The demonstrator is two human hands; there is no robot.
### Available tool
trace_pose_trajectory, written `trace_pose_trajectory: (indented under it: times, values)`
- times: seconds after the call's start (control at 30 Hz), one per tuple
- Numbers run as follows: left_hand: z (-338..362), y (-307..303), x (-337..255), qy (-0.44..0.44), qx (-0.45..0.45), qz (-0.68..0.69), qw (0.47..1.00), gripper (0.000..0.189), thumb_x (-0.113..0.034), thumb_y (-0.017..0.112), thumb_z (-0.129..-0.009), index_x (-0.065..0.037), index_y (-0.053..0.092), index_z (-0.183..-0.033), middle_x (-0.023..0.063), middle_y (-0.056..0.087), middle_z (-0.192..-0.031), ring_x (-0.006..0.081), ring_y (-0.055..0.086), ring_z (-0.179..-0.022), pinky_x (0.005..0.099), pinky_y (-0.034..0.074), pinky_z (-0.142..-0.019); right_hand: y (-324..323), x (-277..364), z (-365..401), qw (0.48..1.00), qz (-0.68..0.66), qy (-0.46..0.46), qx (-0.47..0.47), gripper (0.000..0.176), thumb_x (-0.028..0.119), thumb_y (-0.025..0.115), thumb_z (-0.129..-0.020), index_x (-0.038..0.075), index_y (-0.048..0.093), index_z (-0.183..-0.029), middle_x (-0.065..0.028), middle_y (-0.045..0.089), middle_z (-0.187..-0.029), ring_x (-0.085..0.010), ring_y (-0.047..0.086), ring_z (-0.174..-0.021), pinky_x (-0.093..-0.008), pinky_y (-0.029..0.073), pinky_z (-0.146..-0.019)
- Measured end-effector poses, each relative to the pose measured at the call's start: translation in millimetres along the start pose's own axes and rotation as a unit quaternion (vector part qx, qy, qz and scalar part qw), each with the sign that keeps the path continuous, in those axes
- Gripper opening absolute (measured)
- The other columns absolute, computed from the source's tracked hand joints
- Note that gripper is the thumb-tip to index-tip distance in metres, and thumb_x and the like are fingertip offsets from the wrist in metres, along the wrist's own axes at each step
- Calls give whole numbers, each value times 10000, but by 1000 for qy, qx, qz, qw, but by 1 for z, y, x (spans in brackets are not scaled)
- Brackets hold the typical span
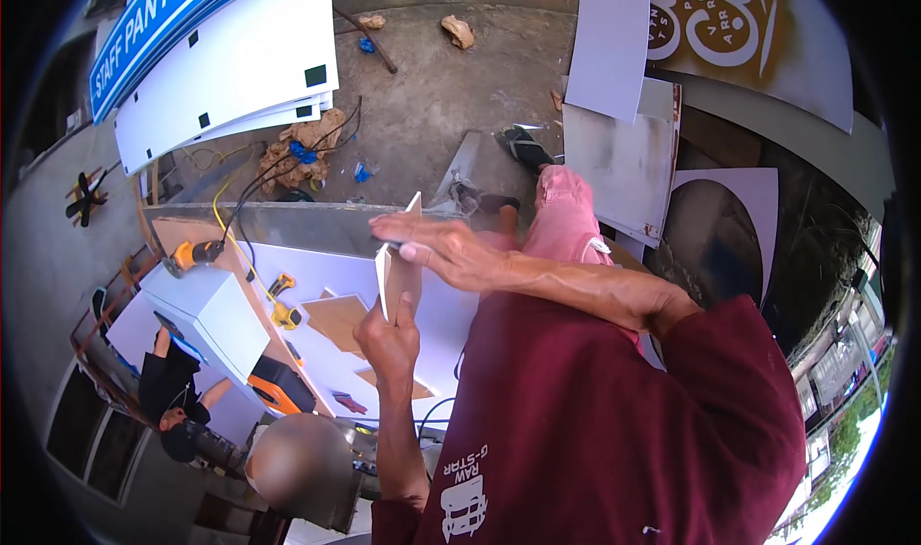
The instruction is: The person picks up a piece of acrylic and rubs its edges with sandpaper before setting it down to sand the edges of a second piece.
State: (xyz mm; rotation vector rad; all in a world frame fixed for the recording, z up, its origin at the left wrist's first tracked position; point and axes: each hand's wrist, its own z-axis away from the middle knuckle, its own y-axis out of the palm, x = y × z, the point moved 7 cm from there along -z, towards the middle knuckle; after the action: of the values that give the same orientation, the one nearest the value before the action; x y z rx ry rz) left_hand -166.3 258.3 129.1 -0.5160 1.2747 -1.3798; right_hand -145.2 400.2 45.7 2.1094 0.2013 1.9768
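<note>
My left hand [389, 342] is closed around the lower part of a small board [407, 278], which has a brown face and white edges. The board stands tilted upright over a white-topped workbench [336, 269]. My right hand [451, 249] lies across the board's upper edge, fingers stretched and thumb pressed in. A small dark flat piece [391, 245] shows between that thumb and the fingers; its kind is mostly hidden. Brown board pieces [338, 317] rest on the bench beyond my left hand.
A yellow cordless drill [281, 315] and another yellow power tool [197, 255] lie at left, with cables nearby. There too are a white box [206, 315] and an orange-black case [281, 387]. Two people are at left. Sign panels [235, 75] stand top left.
</note>
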Motion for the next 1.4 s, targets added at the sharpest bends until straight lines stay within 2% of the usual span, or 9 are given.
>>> trace_pose_trajectory:
  times: [0.13, 0.47, 0.6, 0.7, 0.83, 0.97, 1.07, 1.2, 1.4]
  values:
    - [-3, 0, 8, 0, -12, 13, 1000, 150, -75, 704, -875, 69, 726, -908, 246, 684, -721, 424, 685, -647, 449, 528, -607, -20, -96, -11, 988, 73, 138, 16, 508, 325, 362, -1097, -62, 536, -1375, -195, 510, -1495, -373, 491, -1375, -425, 362, -1180]
    - [-3, 2, 0, 8, -10, 7, 1000, 138, -63, 694, -879, 66, 726, -917, 241, 686, -730, 413, 686, -643, 437, 525, -598, -17, -111, -4, 988, 101, 118, -7, 535, 354, 350, -1099, -54, 515, -1404, -219, 518, -1479, -381, 490, -1375, -425, 386, -1152]
    - [1, 0, 3, 11, -12, 15, 1000, 118, -45, 698, -870, 57, 727, -919, 238, 682, -727, 414, 683, -648, 436, 522, -596, 7, 19, -4, 998, 36, -43, -20, 544, 359, 349, -1099, -55, 506, -1414, -227, 525, -1467, -386, 419, -1428, -424, 317, -1211]
    - [-1, -1, -1, -4, -7, 27, 1000, 109, -47, 703, -867, 50, 726, -911, 233, 678, -719, 417, 679, -646, 437, 518, -594, 3, 23, -6, 998, -3, -59, 11, 519, 334, 368, -1097, -48, 504, -1421, -223, 521, -1470, -380, 411, -1436, -431, 294, -1227]
    - [1, -3, 5, 0, -12, 33, 999, 112, -56, 707, -869, 45, 728, -913, 230, 677, -720, 417, 677, -644, 436, 515, -594, -22, -80, -8, 991, 44, 127, 26, 477, 288, 422, -1087, -25, 499, -1437, -203, 518, -1480, -355, 409, -1446, -455, 300, -1225]
    - [-1, 0, 4, 0, -3, 17, 1000, 122, -62, 708, -876, 47, 733, -926, 231, 682, -726, 409, 682, -644, 435, 518, -599, 9, 31, -8, 998, 30, -54, 12, 461, 278, 401, -1094, -20, 509, -1429, -182, 513, -1492, -347, 417, -1441, -455, 303, -1225]
    - [3, -4, 7, -9, 3, 27, 1000, 129, -65, 710, -878, 51, 734, -930, 232, 686, -730, 403, 686, -643, 433, 521, -599, 2, 3, -11, 999, 10, -36, 32, 457, 280, 385, -1099, -13, 516, -1424, -177, 497, -1508, -345, 411, -1444, -452, 292, -1231]
    - [-1, -2, 13, -16, 4, 23, 1000, 130, -59, 717, -872, 53, 735, -935, 232, 692, -737, 392, 692, -643, 426, 524, -600, -23, -108, -13, 988, 62, 132, 46, 546, 426, 361, -1090, 8, 571, -1372, -153, 545, -1475, -362, 537, -1333, -432, 400, -1149]
    - [-13, -2, 5, -15, -6, 24, 1000, 131, -42, 721, -862, 55, 737, -950, 243, 698, -751, 386, 703, -654, 426, 525, -602, -35, -108, -24, 989, 71, 117, 50, 577, 468, 358, -1083, 12, 587, -1353, -151, 551, -1472, -369, 567, -1297, -438, 435, -1109]
